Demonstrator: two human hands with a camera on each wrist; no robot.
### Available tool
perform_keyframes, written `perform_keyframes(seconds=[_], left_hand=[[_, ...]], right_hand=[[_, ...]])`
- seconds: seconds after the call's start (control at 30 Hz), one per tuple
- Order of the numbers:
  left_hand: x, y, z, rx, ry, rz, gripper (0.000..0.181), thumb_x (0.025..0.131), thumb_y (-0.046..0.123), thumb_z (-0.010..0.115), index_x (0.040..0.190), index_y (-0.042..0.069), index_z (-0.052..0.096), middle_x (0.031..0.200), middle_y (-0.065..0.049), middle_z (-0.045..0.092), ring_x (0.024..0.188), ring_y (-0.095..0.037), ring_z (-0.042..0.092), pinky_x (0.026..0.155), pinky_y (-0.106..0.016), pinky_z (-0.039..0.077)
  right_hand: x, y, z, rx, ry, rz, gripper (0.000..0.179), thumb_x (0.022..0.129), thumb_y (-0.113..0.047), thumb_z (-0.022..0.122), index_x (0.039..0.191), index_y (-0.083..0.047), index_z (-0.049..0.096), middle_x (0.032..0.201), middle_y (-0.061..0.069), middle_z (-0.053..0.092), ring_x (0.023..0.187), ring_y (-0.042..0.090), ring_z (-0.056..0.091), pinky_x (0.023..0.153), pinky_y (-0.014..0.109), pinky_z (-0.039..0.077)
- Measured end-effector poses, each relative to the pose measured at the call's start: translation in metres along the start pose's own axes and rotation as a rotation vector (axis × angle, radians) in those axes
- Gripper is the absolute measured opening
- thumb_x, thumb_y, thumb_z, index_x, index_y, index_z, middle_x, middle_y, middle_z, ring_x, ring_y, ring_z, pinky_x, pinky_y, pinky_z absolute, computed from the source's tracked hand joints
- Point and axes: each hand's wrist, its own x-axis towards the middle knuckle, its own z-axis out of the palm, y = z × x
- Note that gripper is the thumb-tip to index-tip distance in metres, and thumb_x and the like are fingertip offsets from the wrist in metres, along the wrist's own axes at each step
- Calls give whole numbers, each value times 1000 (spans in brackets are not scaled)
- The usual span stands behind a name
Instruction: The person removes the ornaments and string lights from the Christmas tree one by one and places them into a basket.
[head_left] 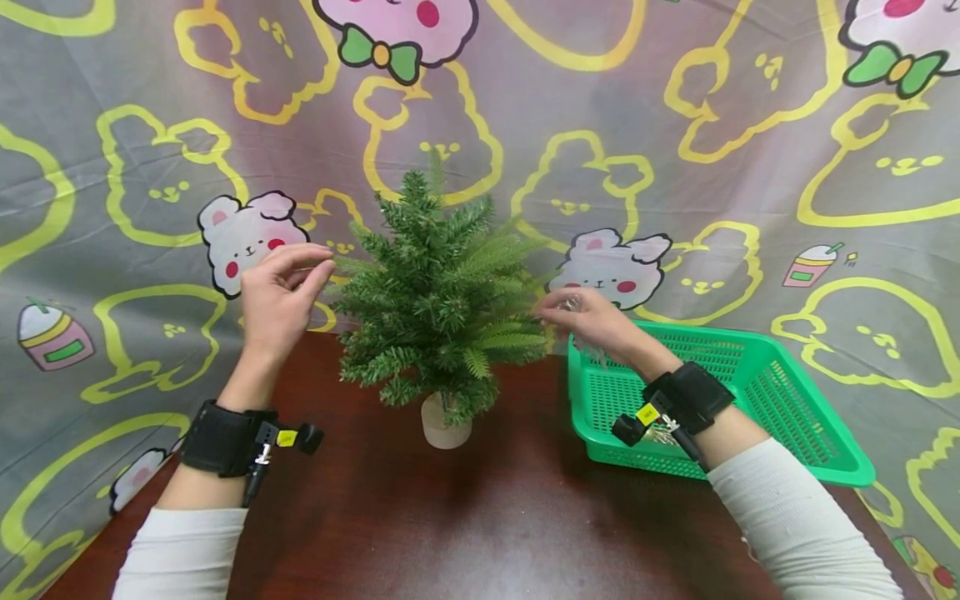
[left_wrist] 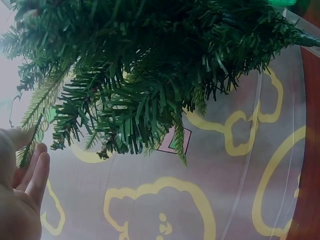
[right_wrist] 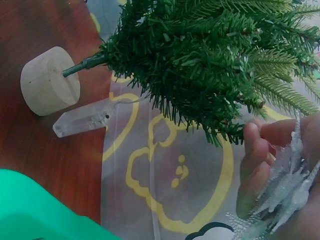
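A small artificial Christmas tree (head_left: 442, 292) stands upright on a round pale wooden base (head_left: 446, 423). At its left side, my left hand (head_left: 279, 292) pinches the tip of a light green sprig (left_wrist: 35, 112) between thumb and fingers. My right hand (head_left: 592, 321) is at the tree's right side, fingertips right at a branch end. In the right wrist view, clear snowflake ornaments (right_wrist: 287, 187) lie in that hand's palm, with the fingers curled over them.
A green plastic basket (head_left: 615, 450) sits on the dark red table (head_left: 480, 533) at the right, with small gold pieces (head_left: 660, 435) inside. Close to the tree base is a clear plastic case (right_wrist: 82, 118) with a thin wire. A patterned curtain (head_left: 525, 108) hangs behind.
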Motion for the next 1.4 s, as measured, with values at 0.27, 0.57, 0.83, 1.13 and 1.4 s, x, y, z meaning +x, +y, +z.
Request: perform_keyframes(seconds=[0.27,0.57,0.83,1.13,1.4], left_hand=[[4,-3,0,-44,-17,-47,18,88,3,73,103,-7,74,102,8,71,94,-1,67,84,-11,55],[6,5,-5,-64,-18,-66,26,88,3,72,113,-4,72,120,-1,69,112,-5,63,98,-18,52],[3,26,-7,-62,9,126,20,90,-4,66,108,-10,71,121,-21,68,117,-10,62,104,-22,47],[-9,49,2,-40,-63,394,31,86,24,77,102,-3,76,107,-21,72,104,-5,65,90,-18,48],[-14,51,8,48,-103,449,28,70,0,85,97,4,79,100,-15,74,98,-15,67,90,-16,49]], right_hand=[[0,-2,1,32,52,9,28,99,-26,61,118,-7,69,126,9,63,74,14,61,62,32,51],[0,-2,1,24,49,24,25,98,-25,63,116,-10,70,131,7,60,75,15,59,59,28,49],[0,-3,2,25,50,22,26,98,-24,62,118,-8,69,132,7,59,76,15,59,60,27,50],[2,1,1,2,64,-11,28,99,-22,61,120,-5,68,132,12,61,83,16,63,71,30,53],[3,0,2,-57,50,38,30,101,-22,57,125,-6,66,130,11,58,80,16,60,64,28,53]])
